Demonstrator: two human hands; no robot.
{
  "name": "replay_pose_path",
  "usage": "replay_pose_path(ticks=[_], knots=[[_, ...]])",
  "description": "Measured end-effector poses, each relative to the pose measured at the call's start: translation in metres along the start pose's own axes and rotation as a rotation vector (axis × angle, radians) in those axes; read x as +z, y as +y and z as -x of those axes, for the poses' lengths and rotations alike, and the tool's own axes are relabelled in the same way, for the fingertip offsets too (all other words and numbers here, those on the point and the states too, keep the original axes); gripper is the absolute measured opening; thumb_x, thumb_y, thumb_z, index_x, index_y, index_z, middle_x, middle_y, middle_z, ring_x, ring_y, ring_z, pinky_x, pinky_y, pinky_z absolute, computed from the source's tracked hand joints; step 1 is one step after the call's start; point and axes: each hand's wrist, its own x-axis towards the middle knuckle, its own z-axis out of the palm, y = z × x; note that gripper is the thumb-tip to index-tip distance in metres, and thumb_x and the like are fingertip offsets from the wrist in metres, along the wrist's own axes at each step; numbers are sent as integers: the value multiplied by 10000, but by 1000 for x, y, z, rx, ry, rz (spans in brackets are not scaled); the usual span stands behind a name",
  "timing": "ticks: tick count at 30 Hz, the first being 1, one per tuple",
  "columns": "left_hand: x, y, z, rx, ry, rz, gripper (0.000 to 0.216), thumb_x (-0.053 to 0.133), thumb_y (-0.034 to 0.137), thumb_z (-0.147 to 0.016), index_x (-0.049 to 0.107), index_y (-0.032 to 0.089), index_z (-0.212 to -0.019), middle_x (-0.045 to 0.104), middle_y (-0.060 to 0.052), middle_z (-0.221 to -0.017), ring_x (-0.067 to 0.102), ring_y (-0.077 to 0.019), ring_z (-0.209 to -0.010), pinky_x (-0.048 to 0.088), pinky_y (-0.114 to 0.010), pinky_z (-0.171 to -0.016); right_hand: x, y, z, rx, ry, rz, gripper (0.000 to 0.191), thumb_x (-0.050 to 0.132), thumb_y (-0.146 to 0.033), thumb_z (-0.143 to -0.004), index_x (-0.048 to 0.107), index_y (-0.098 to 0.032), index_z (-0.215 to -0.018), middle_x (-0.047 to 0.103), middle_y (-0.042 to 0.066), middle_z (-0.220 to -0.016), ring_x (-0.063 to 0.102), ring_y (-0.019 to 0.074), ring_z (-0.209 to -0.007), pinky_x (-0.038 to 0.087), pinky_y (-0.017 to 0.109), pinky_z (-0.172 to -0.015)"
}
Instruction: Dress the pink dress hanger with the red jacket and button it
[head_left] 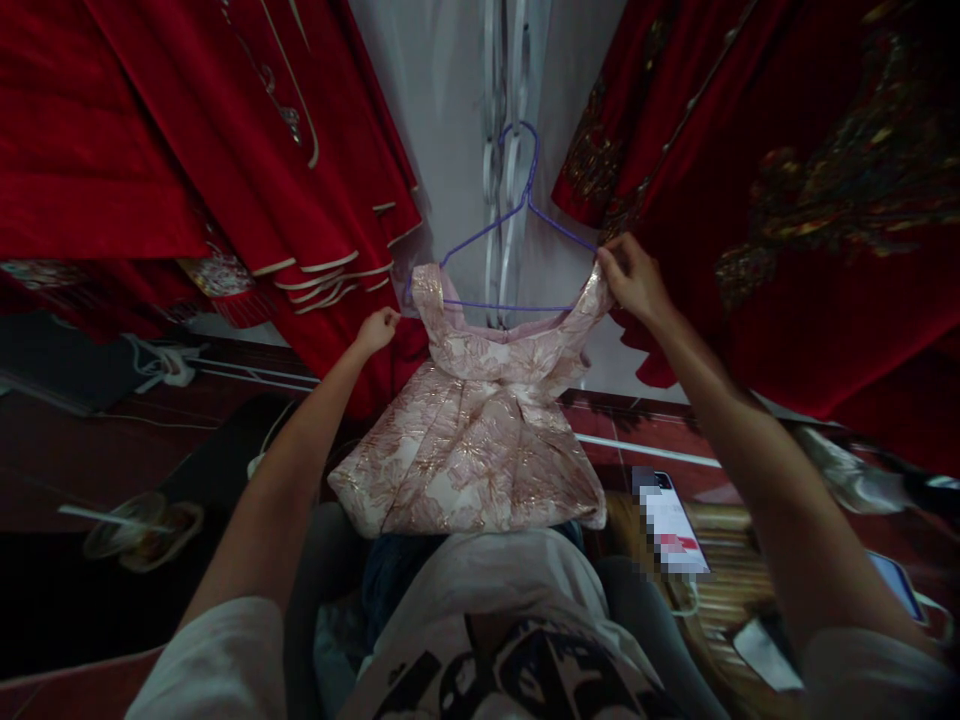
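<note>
A small pink dress (487,450) with a shiny gold floral pattern lies across my lap, its bodice raised in front of me. A purple hanger (510,306) runs through its shoulder straps, with the hook pointing up. My right hand (634,280) pinches the dress's right shoulder strap at that end of the hanger. Left of the other strap, my left hand (377,332) is closed with fingertips pressed together, apart from the dress. Whatever it may hold is too small to make out.
Red embroidered garments hang on the left (300,200) and on the right (750,180). A phone (675,525) rests on a slatted bamboo seat (731,555) at my right. To the left sits a clear plastic bowl (142,530) with a white utensil. Cables (169,365) trail near the wall.
</note>
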Motion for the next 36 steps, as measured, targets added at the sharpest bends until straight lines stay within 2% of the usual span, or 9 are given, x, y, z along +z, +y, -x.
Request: replay_pose_path(ticks=[4,8,14,18,25,28,30,34,36], knots=[[-29,30,-39,54,24,-94,148,502,257,-819,544,197,-691,607,-24,-696,583,-181,-780,471,-361,-860,2,7,-3,-23,7,-10,432,391,-611,-897,593,-259,-1044,627,66,-892,598,241,-881,473,410,-801],[-57,94,-71,155,147,-91,162,516,300,-836,600,166,-803,663,-71,-811,591,-177,-876,449,-317,-910,3,11,-2,-33,18,-26,425,401,-616,-894,590,-261,-1032,632,74,-922,599,259,-917,471,445,-830],[-19,189,-42,362,122,89,155,496,263,-899,586,146,-944,616,-70,-936,520,-281,-1179,350,-402,-1041,1,2,1,-17,36,-17,458,369,-640,-894,570,-263,-1059,639,88,-967,594,282,-965,464,469,-843],[7,184,-13,390,65,207,127,513,178,-885,552,139,-999,586,-108,-999,457,-337,-1247,306,-454,-1067,-6,-11,4,12,15,25,490,344,-655,-888,559,-265,-1091,641,101,-975,591,298,-977,460,473,-836],[-7,154,-9,225,37,73,318,697,265,-754,530,143,-996,590,-146,-1024,418,-389,-1261,280,-484,-1074,-9,-13,1,50,-15,17,516,363,-687,-865,610,-238,-927,623,60,-745,607,250,-788,480,393,-727],[-8,156,-17,273,57,-6,212,694,239,-724,563,165,-873,575,-140,-1094,389,-394,-1266,281,-488,-1067,-14,-1,-27,127,-214,29,604,373,-739,-835,610,-198,-708,549,43,-561,582,215,-631,460,349,-624],[-8,156,-27,289,36,-5,110,660,211,-726,570,169,-772,589,-122,-1042,427,-367,-1220,313,-465,-1041,-13,4,-50,211,-496,20,636,418,-765,-801,603,-179,-634,540,48,-503,546,186,-546,433,334,-562],[-12,151,-49,207,-122,106,176,495,197,-796,542,161,-630,588,-66,-763,564,-264,-954,408,-392,-928,9,-5,-78,279,-1106,-49,603,581,-728,-725,684,-135,-753,669,98,-635,573,169,-565,454,321,-548],[-15,149,-57,155,-122,204,197,471,209,-801,551,160,-628,582,-43,-717,574,-233,-887,435,-361,-887,24,-16,-79,266,-1228,-92,549,659,-681,-682,704,-144,-789,714,104,-792,619,171,-654,489,309,-608]])
